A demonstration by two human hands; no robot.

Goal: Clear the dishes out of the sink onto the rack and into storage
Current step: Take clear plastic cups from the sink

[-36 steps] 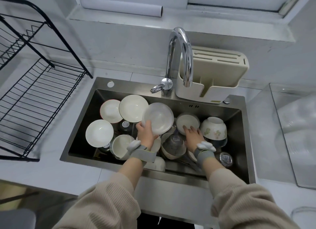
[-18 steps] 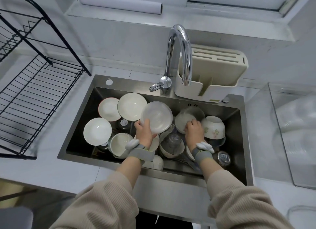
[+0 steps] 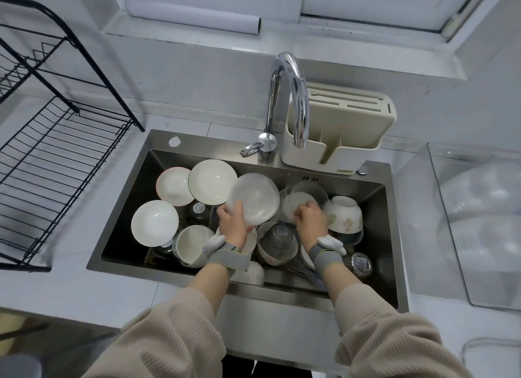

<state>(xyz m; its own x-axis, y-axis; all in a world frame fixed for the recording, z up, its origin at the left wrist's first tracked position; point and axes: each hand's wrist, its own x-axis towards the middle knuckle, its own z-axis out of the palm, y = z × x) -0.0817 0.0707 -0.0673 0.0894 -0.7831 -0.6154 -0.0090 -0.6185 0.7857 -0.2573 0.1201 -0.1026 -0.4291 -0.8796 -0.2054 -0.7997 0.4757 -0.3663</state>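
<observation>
Brushed steel sink [image 3: 158, 208], glossy chrome tap [image 3: 290, 95], glazed white bowls [image 3: 154, 225], black wire rack [image 3: 56, 157], matt plastic caddy [image 3: 352, 115]

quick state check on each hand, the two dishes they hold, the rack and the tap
left hand: grips clear plate
clear plate: tilted, lifted
right hand: grips small dish
small dish: tilted, blurred
dish rack: no dishes visible
tap: no water running

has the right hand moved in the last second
Yes. The right hand has gone from lying flat on the small dish to gripping and tipping it up, nearer the sink's back wall.
</observation>
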